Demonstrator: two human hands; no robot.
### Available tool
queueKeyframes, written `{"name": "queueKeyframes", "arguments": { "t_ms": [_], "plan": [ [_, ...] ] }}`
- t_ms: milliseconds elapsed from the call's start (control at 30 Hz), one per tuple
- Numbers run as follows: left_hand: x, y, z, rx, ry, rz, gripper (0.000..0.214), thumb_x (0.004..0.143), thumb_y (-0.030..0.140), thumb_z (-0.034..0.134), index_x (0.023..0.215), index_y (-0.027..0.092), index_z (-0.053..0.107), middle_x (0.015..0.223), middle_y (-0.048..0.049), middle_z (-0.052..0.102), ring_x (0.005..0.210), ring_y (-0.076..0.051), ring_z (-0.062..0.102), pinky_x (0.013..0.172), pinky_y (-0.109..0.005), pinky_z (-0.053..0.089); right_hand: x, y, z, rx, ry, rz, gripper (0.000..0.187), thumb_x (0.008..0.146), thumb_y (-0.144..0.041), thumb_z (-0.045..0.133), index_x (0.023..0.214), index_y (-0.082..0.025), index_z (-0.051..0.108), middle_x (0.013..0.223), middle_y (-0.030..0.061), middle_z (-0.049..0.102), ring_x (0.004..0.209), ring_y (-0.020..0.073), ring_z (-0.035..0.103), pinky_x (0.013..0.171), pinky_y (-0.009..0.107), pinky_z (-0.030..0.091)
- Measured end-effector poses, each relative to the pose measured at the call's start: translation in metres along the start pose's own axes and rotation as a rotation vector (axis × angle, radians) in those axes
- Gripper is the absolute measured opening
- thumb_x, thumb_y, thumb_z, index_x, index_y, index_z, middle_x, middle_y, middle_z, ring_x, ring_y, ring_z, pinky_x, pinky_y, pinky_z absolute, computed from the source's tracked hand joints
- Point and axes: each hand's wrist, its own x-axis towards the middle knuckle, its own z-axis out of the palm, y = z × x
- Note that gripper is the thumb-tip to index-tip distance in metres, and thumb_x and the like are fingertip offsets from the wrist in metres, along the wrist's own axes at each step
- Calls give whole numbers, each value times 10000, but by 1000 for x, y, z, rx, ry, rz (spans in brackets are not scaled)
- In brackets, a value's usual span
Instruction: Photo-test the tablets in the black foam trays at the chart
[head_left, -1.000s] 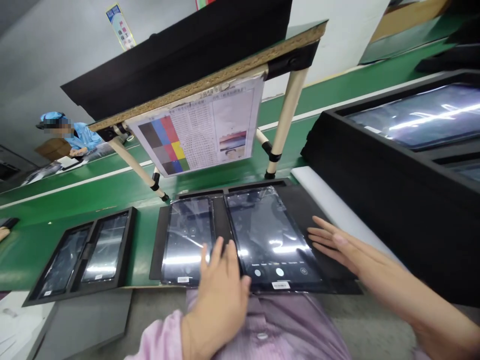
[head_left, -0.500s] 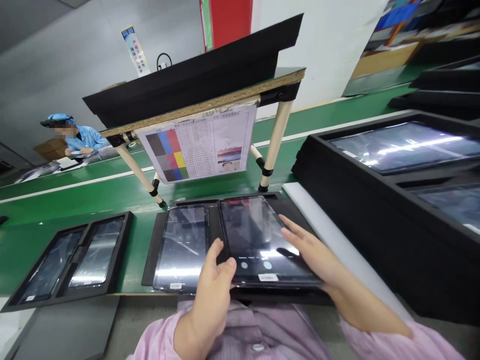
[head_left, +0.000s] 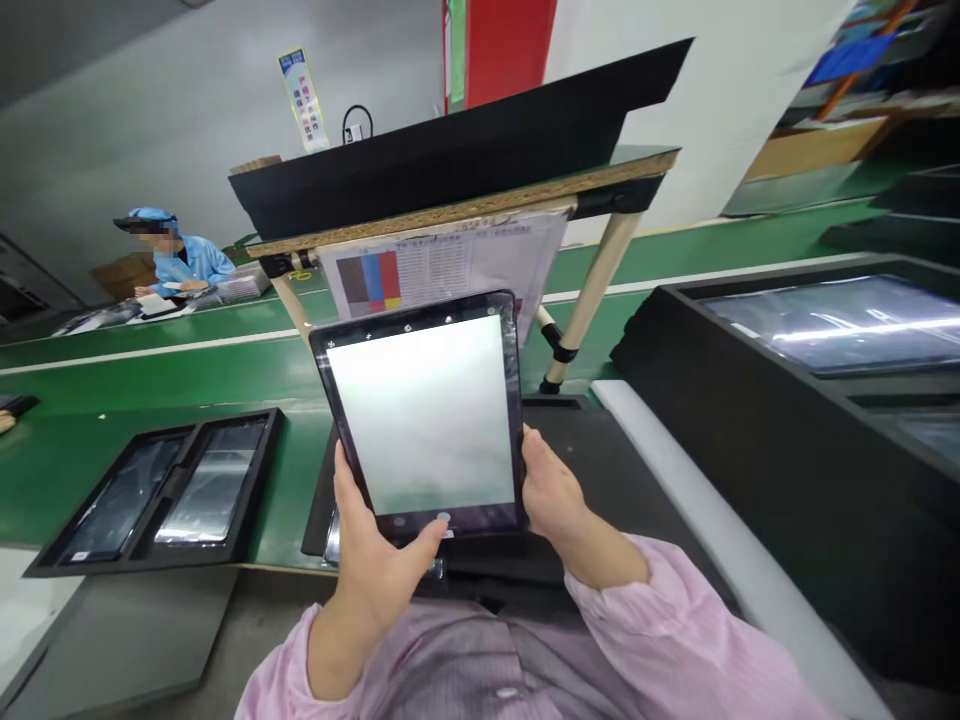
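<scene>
A tablet with a bright white-green picture on its screen is held up and tilted toward me. My left hand grips its lower left side, with the thumb over the bottom of the screen by a round button. Around the lower right edge my right hand is closed, its fingers partly hidden behind the tablet. Underneath lies a black foam tray. A second tablet in that tray is mostly hidden by the raised one and my left hand.
Left on the green bench lies another black tray holding two tablets. A stack of black trays rises at right beside a white foam strip. Ahead stands a shelf with a printed chart. A person sits far left.
The right-hand tablet has risen out of the tray and tilted up, held in both hands. Its screen has turned from dark to a bright picture. My left thumb is over the screen's lower edge.
</scene>
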Motion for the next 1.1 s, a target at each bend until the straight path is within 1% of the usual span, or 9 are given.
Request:
{"name": "queueKeyframes", "arguments": {
  "t_ms": [100, 267, 433, 667, 833, 933, 967, 1033, 1100],
  "plan": [
    [4, 0, -2, 155, 39, 24, 1285, 667, 441, 871, 1606, 236, 18, 1645, -219, 186, 1510, -397, 253, 1196, -582, 280, 5, 2, 5, 9, 4, 10, 620, 836, -795, 544, 1107, -271, 732, 1095, 84, 759, 1215, 340, 639, 971, 503, 582],
    [5, 4, -2, 253, 60, 55, 1279, 672, 442, 853, 1599, 193, 7, 1639, -259, 155, 1516, -419, 219, 1178, -609, 299, 6, 8, 5, -23, 39, -4, 614, 815, -807, 555, 1044, -265, 733, 1069, 88, 762, 1218, 335, 636, 958, 494, 588],
    [3, 2, -1, 279, 78, 78, 1276, 681, 460, 837, 1595, 177, -8, 1634, -280, 140, 1511, -442, 216, 1160, -640, 312, 4, 14, 5, -33, 71, 14, 656, 807, -820, 547, 1057, -239, 718, 1058, 93, 760, 1214, 329, 638, 969, 493, 578],
    [1, -2, -1, 323, 104, 119, 1286, 697, 515, 826, 1598, 168, -23, 1635, -296, 119, 1511, -455, 202, 1150, -643, 330, 2, 14, 6, -23, 97, 4, 649, 763, -834, 594, 990, -242, 730, 1030, 85, 763, 1170, 320, 662, 991, 485, 566],
    [-1, -2, -2, 338, 99, 148, 1356, 668, 570, 842, 1600, 166, -56, 1635, -309, 89, 1515, -469, 166, 1149, -674, 299, 1, 19, 4, -42, 119, -3, 645, 765, -831, 596, 996, -249, 749, 1079, 73, 759, 1177, 307, 658, 1035, 467, 542],
    [-1, -2, -2, 288, 111, 143, 1343, 664, 575, 848, 1606, 164, -16, 1645, -293, 91, 1524, -456, 145, 1179, -666, 240, 2, 20, 3, -20, 104, -2, 645, 777, -822, 591, 1029, -249, 750, 1090, 73, 757, 1203, 311, 643, 1040, 473, 538],
    [-2, -3, -3, 241, 106, 145, 1292, 688, 563, 838, 1609, 165, 22, 1648, -281, 116, 1527, -441, 152, 1195, -648, 219, 2, 19, 4, -6, 88, -1, 645, 785, -817, 587, 1046, -250, 749, 1097, 74, 756, 1214, 314, 636, 1040, 479, 538],
    [-2, -6, -7, 38, 96, 136, 1045, 813, 525, 749, 1603, 185, 156, 1629, -238, 254, 1519, -380, 239, 1215, -576, 236, -1, 14, 5, 19, 43, 1, 649, 807, -807, 569, 1090, -250, 745, 1127, 77, 749, 1240, 321, 620, 1044, 489, 534],
    [0, -11, -13, -297, 101, 55, 715, 940, 483, 601, 1558, 247, 331, 1526, -168, 477, 1435, -295, 430, 1178, -477, 354, -6, 5, 8, 20, -2, -1, 668, 839, -799, 534, 1158, -247, 735, 1188, 82, 732, 1281, 325, 590, 1066, 492, 516]
  ]
}}
